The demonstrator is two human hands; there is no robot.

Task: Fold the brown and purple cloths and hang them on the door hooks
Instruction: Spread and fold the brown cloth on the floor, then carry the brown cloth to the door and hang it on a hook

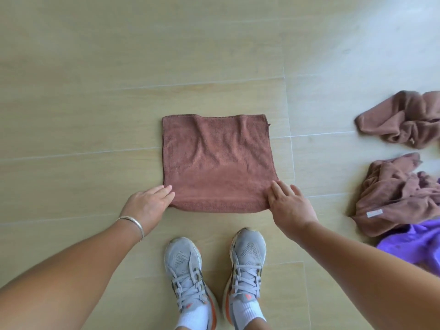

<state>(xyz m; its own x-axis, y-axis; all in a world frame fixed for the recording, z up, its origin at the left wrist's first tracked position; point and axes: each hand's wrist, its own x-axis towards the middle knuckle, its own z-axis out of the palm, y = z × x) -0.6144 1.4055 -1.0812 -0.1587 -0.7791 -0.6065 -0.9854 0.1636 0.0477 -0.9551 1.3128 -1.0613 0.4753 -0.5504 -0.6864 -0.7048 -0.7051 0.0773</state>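
Observation:
A reddish-brown cloth (219,160) lies flat on the floor as a folded square, its folded edge nearest me. My left hand (147,206) touches its near left corner with straight fingers. Over at the near right corner, my right hand (288,206) rests the same way, fingers straight. Two crumpled brown cloths (404,120) (395,198) lie at the right. A purple cloth (414,244) lies partly under the nearer brown one, at the right edge. No door or hooks are in view.
The floor (119,79) is light wood-look tile. My two grey sneakers (185,275) (247,265) stand just behind the folded cloth. A silver bracelet (133,225) circles my left wrist.

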